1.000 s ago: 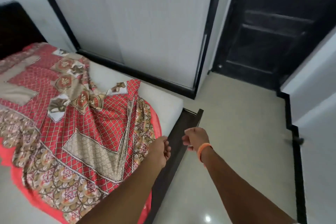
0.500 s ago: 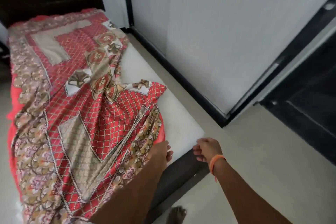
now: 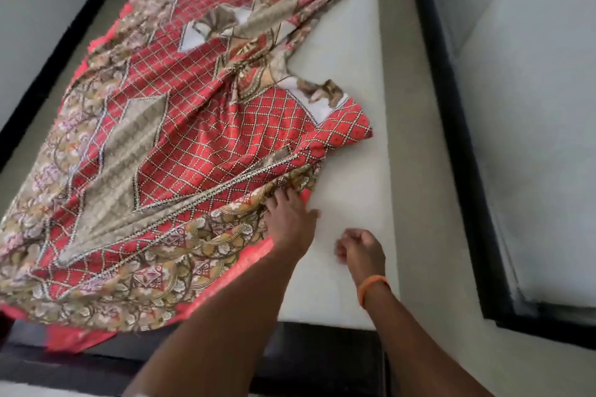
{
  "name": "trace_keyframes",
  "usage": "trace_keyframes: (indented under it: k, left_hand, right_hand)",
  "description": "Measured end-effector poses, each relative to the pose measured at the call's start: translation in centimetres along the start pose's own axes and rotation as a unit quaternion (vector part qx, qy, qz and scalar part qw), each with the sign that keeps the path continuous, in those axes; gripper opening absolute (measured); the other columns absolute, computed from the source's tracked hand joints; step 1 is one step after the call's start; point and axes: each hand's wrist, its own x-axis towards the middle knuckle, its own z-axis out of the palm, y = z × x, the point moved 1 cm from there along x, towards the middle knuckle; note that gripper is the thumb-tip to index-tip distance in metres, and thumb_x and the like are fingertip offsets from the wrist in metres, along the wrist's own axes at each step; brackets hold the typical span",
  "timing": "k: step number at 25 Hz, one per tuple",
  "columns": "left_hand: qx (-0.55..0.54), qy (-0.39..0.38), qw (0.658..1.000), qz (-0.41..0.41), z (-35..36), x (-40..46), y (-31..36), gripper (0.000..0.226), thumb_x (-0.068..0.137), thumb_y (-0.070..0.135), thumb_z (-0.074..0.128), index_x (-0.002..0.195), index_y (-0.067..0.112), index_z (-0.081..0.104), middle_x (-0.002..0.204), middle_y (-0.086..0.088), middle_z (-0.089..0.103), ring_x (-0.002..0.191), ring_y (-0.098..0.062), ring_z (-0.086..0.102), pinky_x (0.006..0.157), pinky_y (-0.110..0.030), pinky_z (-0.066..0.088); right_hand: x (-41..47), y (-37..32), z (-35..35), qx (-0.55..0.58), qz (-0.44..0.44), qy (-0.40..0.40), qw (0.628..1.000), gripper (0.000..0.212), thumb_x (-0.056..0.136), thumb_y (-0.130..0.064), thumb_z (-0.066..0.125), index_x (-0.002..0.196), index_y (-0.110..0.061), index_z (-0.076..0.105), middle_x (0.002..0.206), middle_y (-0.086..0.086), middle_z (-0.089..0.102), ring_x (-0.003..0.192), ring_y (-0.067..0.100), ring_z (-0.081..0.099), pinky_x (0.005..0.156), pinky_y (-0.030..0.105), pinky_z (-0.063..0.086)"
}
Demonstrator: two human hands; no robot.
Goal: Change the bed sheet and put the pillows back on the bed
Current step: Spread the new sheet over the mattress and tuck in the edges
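Broadly, the bare white mattress (image 3: 348, 80) fills the middle of the view, running from the foot edge nearest the person up towards the far end, with its right-hand strip uncovered along the whole length. Beneath its foot edge lies the dark bed frame (image 3: 316, 351). A white wardrobe (image 3: 532, 106) with a black base stands close along the mattress's right side, and pale floor (image 3: 29, 138) shows past the left side.

Spread over the left and middle of the mattress is the red patterned bed sheet (image 3: 180, 145), bunched into folds near the centre; one corner lies folded back towards the right side, and its bordered end hangs over the foot edge at the left.

Next, the left hand (image 3: 290, 219) lies at the sheet's crumpled edge near the foot end, fingers reaching into the cloth and thumb out over bare mattress; whether it actually grasps the cloth I cannot tell. Just beside it, the right hand (image 3: 361, 251) is clenched with nothing in it, above bare mattress. An orange wristband (image 3: 372, 287) circles the right wrist.
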Motion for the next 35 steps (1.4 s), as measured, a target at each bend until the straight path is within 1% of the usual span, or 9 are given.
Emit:
trace_keyframes:
  k: [5, 11, 15, 19, 22, 24, 29, 32, 35]
  left_hand:
    - [-0.076, 0.090, 0.993, 0.023, 2.8, 2.9, 0.4, 0.022, 0.098, 0.009, 0.046, 0.113, 0.000, 0.060, 0.105, -0.024, 0.064, 0.095, -0.039, 0.061, 0.075, -0.045, 0.045]
    - [-0.245, -0.187, 0.940, 0.144, 6.6, -11.3, -2.4, 0.020, 0.093, 0.012, 0.063, 0.077, 0.000, 0.061, 0.064, -0.001, 0.053, 0.055, -0.006, 0.045, 0.053, -0.024, 0.035]
    - [-0.202, -0.372, 0.896, 0.132, 7.0, -17.9, -6.7, 0.025, 0.093, 0.032, 0.066, 0.074, 0.018, 0.058, 0.069, 0.000, 0.055, 0.064, -0.008, 0.046, 0.062, -0.029, 0.037]
    - [-0.099, -0.294, 0.940, 0.143, 8.9, -22.7, -8.3, 0.014, 0.095, 0.019, 0.055, 0.091, 0.006, 0.062, 0.094, -0.015, 0.065, 0.087, -0.026, 0.062, 0.070, -0.033, 0.041]
    - [0.031, -0.207, 0.967, 0.147, 10.9, -25.2, -8.1, 0.015, 0.094, 0.019, 0.054, 0.106, 0.018, 0.061, 0.111, -0.005, 0.066, 0.105, -0.025, 0.061, 0.080, -0.035, 0.047]
    - [0.068, -0.210, 0.963, 0.152, 12.6, -26.4, -8.1, 0.028, 0.093, 0.017, 0.056, 0.121, 0.023, 0.059, 0.125, -0.003, 0.059, 0.116, -0.025, 0.056, 0.089, -0.039, 0.050]
    - [0.129, -0.260, 0.946, 0.143, 14.6, -27.3, -9.2, 0.040, 0.097, 0.026, 0.046, 0.136, 0.021, 0.044, 0.137, -0.007, 0.050, 0.131, -0.029, 0.043, 0.113, -0.052, 0.029]
    - [0.108, -0.256, 0.959, 0.054, 13.9, -25.7, -10.1, 0.043, 0.100, 0.036, 0.036, 0.136, 0.015, 0.042, 0.139, -0.012, 0.049, 0.133, -0.034, 0.043, 0.114, -0.058, 0.026]
    - [0.107, -0.223, 0.969, 0.009, 13.6, -24.4, -11.9, 0.049, 0.098, 0.039, 0.037, 0.138, 0.011, 0.043, 0.143, -0.016, 0.046, 0.132, -0.037, 0.042, 0.111, -0.051, 0.031]
  right_hand:
    - [5.1, 0.3, 0.0, 0.060, -0.025, -0.047, 0.997, 0.017, 0.091, -0.023, 0.065, 0.087, -0.008, 0.057, 0.067, 0.017, 0.068, 0.052, 0.028, 0.065, 0.048, 0.035, 0.056]
    - [4.0, -1.2, 0.0, 0.011, -0.053, -0.053, 0.997, 0.055, 0.081, -0.052, 0.072, 0.115, -0.009, 0.068, 0.108, 0.013, 0.071, 0.100, 0.025, 0.066, 0.091, 0.041, 0.053]
    - [1.5, 0.0, -1.9, 0.165, 0.051, -0.227, 0.958, 0.049, 0.084, -0.037, 0.070, 0.126, -0.014, 0.064, 0.125, 0.012, 0.066, 0.117, 0.033, 0.061, 0.101, 0.052, 0.047]
    - [-1.5, 5.2, -7.1, 0.049, -0.054, 0.008, 0.997, 0.030, 0.076, -0.019, 0.081, 0.104, -0.015, 0.074, 0.078, -0.002, 0.071, 0.071, 0.016, 0.066, 0.067, 0.031, 0.055]
    - [-4.7, 12.2, -14.1, -0.113, 0.006, 0.170, 0.979, 0.044, 0.079, -0.047, 0.076, 0.091, -0.004, 0.074, 0.070, 0.014, 0.067, 0.064, 0.027, 0.061, 0.055, 0.038, 0.050]
    - [-6.1, 16.2, -16.8, -0.218, 0.057, 0.175, 0.958, 0.065, 0.083, -0.058, 0.067, 0.089, 0.006, 0.072, 0.086, 0.025, 0.071, 0.080, 0.036, 0.067, 0.064, 0.039, 0.049]
    - [-4.2, 17.0, -16.2, -0.266, 0.165, 0.117, 0.942, 0.053, 0.088, -0.038, 0.066, 0.112, 0.009, 0.065, 0.120, 0.025, 0.065, 0.108, 0.038, 0.063, 0.087, 0.040, 0.051]
    - [-2.8, 15.4, -15.6, -0.298, 0.139, 0.114, 0.937, 0.038, 0.082, -0.025, 0.069, 0.105, 0.004, 0.069, 0.106, 0.021, 0.070, 0.092, 0.035, 0.067, 0.076, 0.035, 0.051]
    - [-1.7, 13.1, -13.9, -0.169, 0.055, 0.066, 0.982, 0.028, 0.074, -0.020, 0.070, 0.096, -0.002, 0.070, 0.091, 0.016, 0.072, 0.073, 0.025, 0.064, 0.071, 0.036, 0.054]
